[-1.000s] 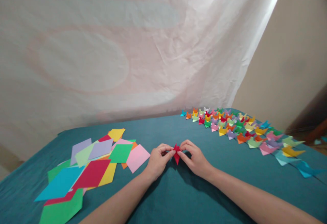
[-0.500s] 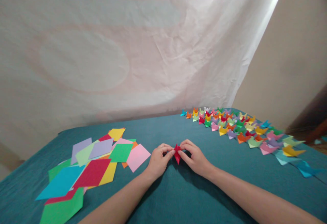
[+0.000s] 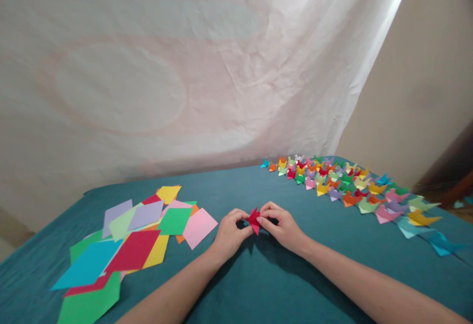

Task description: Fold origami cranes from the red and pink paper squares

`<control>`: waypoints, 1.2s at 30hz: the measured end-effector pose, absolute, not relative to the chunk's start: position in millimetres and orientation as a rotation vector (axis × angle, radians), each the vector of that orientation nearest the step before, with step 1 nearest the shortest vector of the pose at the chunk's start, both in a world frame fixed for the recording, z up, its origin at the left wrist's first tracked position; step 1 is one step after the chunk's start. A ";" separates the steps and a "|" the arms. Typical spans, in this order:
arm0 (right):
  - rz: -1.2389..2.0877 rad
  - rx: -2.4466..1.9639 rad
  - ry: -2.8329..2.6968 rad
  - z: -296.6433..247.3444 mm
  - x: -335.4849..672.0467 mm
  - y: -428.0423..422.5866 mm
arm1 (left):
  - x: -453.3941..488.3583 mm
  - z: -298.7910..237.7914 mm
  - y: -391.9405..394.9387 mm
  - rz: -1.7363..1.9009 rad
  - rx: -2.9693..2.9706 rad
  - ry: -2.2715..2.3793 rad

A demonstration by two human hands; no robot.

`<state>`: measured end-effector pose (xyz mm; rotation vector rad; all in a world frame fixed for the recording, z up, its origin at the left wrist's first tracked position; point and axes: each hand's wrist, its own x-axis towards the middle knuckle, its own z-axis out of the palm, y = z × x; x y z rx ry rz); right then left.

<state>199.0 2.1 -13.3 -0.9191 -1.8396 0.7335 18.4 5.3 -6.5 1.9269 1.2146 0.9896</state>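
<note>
A small red folded paper piece (image 3: 254, 219) sits between my two hands, just above the teal cloth (image 3: 258, 284). My left hand (image 3: 231, 233) pinches its left side with curled fingers. My right hand (image 3: 281, 225) pinches its right side, thumb and forefinger pressed on the paper. Both forearms reach in from the bottom edge. The lower tip of the red piece points down between my thumbs.
Loose coloured paper squares (image 3: 133, 235) lie spread at the left. Rows of several small folded paper figures in many colours (image 3: 347, 188) run along the right side of the cloth. A creased white sheet (image 3: 185, 68) hangs behind.
The red piece has turned slightly and looks shorter between my fingers; my hands have edged a little closer together. Nothing else has moved.
</note>
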 end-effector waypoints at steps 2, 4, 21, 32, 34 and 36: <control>0.717 -0.920 -1.844 -13.9 198.5 1.9 | 18.1 -6.2 5.3 0.990 1.921 1.210; 0.694 -0.921 -1.843 -14.7 198.3 2.2 | 18.0 -6.3 5.2 0.998 1.918 1.209; 0.725 -0.903 -1.822 -12.2 201.0 0.7 | 14.6 -12.9 9.8 1.071 1.842 1.115; 0.807 -0.918 -1.877 -14.7 199.2 2.6 | 14.6 -10.6 8.5 1.051 1.878 1.076; 0.818 -0.936 -1.875 -13.9 199.7 2.9 | 15.6 -8.7 7.1 1.040 1.883 1.100; 0.817 -0.953 -1.868 -13.3 199.9 3.2 | 16.3 -6.7 5.8 1.023 1.888 1.124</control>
